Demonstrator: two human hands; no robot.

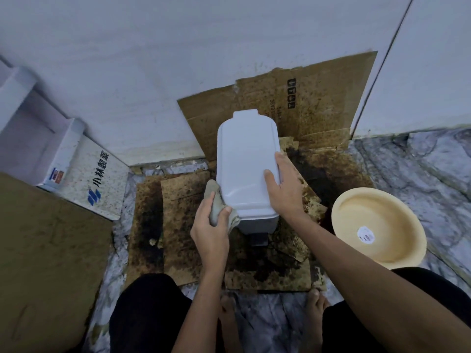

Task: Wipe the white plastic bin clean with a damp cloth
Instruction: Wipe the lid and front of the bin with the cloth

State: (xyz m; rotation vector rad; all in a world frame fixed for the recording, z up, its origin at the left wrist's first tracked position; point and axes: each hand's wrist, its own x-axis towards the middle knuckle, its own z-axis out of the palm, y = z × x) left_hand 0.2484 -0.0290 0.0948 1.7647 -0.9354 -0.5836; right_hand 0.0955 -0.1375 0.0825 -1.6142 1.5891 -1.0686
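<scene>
"小林製薬" on white carton [100, 186]

The left hand [209, 225] presses a grey cloth [216, 202] against the white bin's [244, 159] near-left edge, the right hand [283, 184] flat on its lid. Stained cardboard [178, 225] lies underneath (a cream basin [377, 225] sits to the right).

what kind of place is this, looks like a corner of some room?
Probably a floor corner of a home utility or storage area, though I can't be sure. A white pedal bin stands on badly stained cardboard laid over marbled flooring, against plain white walls, with a printed carton alongside.
</scene>
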